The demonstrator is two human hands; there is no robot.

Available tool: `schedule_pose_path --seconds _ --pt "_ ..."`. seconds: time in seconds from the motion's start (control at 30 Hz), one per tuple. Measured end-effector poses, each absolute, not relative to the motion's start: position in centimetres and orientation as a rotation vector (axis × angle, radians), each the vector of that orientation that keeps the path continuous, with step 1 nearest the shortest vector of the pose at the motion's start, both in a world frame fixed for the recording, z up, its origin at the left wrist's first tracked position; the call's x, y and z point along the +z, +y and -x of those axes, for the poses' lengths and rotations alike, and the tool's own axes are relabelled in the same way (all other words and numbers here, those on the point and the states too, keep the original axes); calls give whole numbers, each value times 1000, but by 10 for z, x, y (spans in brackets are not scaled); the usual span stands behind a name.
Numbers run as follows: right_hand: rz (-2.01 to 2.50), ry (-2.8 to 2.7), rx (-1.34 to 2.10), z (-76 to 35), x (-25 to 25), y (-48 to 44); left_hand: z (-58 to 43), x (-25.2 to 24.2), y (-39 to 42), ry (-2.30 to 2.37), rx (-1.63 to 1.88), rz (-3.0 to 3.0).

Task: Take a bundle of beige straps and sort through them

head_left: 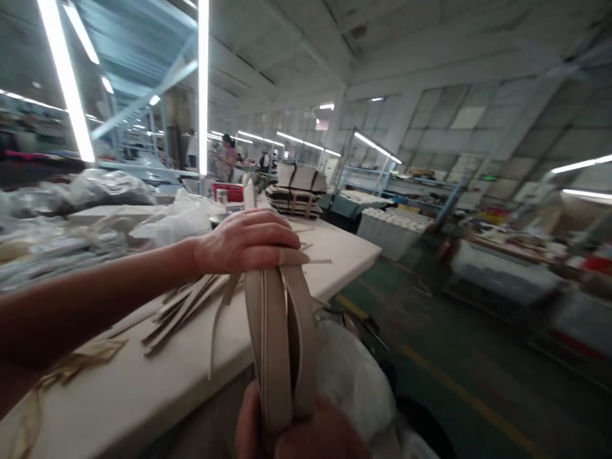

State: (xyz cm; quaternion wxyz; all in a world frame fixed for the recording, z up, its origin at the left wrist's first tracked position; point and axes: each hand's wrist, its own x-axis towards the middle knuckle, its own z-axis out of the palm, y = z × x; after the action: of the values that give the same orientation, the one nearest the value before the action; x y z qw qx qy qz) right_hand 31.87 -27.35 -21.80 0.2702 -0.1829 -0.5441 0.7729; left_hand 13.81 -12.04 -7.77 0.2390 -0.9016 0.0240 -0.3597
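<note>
A bundle of beige strips (275, 338) stretches between my two hands, upright in front of me and past the table's edge. My left hand (253, 239) is closed over the top of the bundle. Lower down, my right hand (315, 437) wraps round the bottom end, partly cut off by the frame's edge. One strip on the right bows outward, leaving a gap beside the others. More loose beige strips (184, 309) lie on the white table (201, 370) under my left forearm. One thin strip hangs over the table's front edge.
Clear plastic bags (182, 210) cover the table's left side. A strapped stack of light panels (299, 185) stands at the far end. A large plastic-wrapped bundle (354, 363) sits right of the table. A person (227, 156) stands in the background; other worktables lie right.
</note>
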Motion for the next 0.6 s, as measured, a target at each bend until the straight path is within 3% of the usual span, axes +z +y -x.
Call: schedule_pose_path --seconds 0.13,0.3,0.6 --pt "509 -1370 1982 -370 -202 -292 -183 -114 -116 99 -1091 2556" --pt "863 -1327 1792 -438 -185 -329 -244 -188 -115 42 -1174 2707" --pt "1446 -975 1592 -486 -195 -394 -297 -305 -149 -223 -822 3369"
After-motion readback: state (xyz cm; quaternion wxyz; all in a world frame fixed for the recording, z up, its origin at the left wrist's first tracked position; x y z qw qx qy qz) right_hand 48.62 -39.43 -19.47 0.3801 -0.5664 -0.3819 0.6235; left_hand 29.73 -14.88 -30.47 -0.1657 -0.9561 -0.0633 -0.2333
